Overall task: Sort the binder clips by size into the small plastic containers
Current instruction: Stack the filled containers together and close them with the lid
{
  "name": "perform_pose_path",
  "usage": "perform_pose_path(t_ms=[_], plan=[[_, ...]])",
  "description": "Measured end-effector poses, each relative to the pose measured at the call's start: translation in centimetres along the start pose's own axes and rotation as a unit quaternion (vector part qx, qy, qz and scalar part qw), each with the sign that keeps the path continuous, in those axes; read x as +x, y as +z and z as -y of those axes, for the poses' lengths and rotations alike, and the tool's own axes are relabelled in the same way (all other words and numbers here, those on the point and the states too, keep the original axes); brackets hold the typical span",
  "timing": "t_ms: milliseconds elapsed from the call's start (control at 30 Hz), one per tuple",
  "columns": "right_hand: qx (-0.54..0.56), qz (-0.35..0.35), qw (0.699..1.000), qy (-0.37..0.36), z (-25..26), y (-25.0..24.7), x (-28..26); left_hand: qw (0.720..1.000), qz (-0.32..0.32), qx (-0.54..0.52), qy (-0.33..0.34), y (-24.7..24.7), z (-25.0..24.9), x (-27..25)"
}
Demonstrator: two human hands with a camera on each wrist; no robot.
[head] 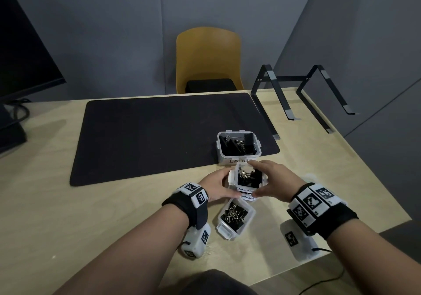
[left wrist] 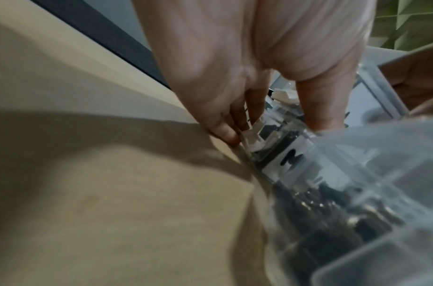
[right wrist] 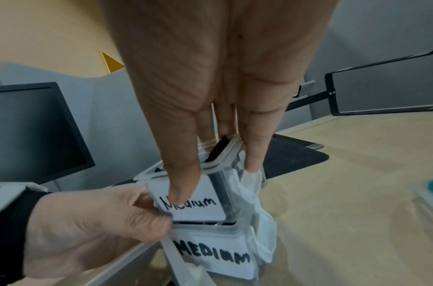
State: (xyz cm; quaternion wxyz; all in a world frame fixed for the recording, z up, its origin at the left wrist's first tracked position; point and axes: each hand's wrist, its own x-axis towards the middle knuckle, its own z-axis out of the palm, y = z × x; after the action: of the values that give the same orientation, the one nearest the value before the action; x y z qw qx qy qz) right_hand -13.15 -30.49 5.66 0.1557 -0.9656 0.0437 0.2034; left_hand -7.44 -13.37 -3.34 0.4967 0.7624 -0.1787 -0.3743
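Note:
Both hands hold a clear container labelled Medium (head: 247,179), full of black binder clips, at the mat's front edge. My left hand (head: 224,184) grips its left side; in the left wrist view the left hand (left wrist: 276,127) has its thumb on the rim. My right hand (head: 265,181) grips the right side, its thumb on the Medium label (right wrist: 193,203). Under the container lies a second clear piece labelled MEDIUM (right wrist: 215,255). A container marked LARGE (head: 238,146) stands behind. A third clip-filled container (head: 235,218) lies nearer me.
A black desk mat (head: 159,135) covers the middle of the wooden table (head: 68,203). A monitor (head: 22,55) stands at the left, a black laptop stand (head: 307,94) at the back right, a yellow chair (head: 207,60) behind. The table's edge runs close on the right.

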Motion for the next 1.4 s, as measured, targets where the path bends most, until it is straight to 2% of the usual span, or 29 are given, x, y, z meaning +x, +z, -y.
perform_pose_path(t_ms=[200,433,567,667,867,1233,1400], plan=[[0.009,0.027,0.999,0.015,-0.2,-0.4,0.2,1.000,-0.011,0.001,0.004,0.4,0.5,-0.2],[0.022,0.019,0.999,0.013,-0.2,0.0,0.0,0.999,-0.010,0.040,0.003,0.3,0.3,-0.3],[0.037,0.013,0.999,0.017,-0.2,0.4,-0.2,1.000,-0.010,-0.010,-0.025,-0.1,-0.1,-0.4],[0.056,0.010,0.998,0.020,-0.4,0.4,-0.2,0.997,-0.030,-0.073,-0.023,-0.4,-0.3,-0.2],[0.070,0.011,0.997,0.019,-0.5,0.3,-0.1,0.997,-0.078,-0.021,0.015,-0.6,-0.1,-0.3],[0.083,0.014,0.996,0.020,-0.8,0.4,0.0,0.979,-0.027,-0.202,-0.017,-1.4,-0.9,-1.2],[0.083,0.012,0.996,0.020,-1.0,0.5,0.0,0.974,-0.055,-0.219,-0.020,-1.5,-1.0,-1.5]])
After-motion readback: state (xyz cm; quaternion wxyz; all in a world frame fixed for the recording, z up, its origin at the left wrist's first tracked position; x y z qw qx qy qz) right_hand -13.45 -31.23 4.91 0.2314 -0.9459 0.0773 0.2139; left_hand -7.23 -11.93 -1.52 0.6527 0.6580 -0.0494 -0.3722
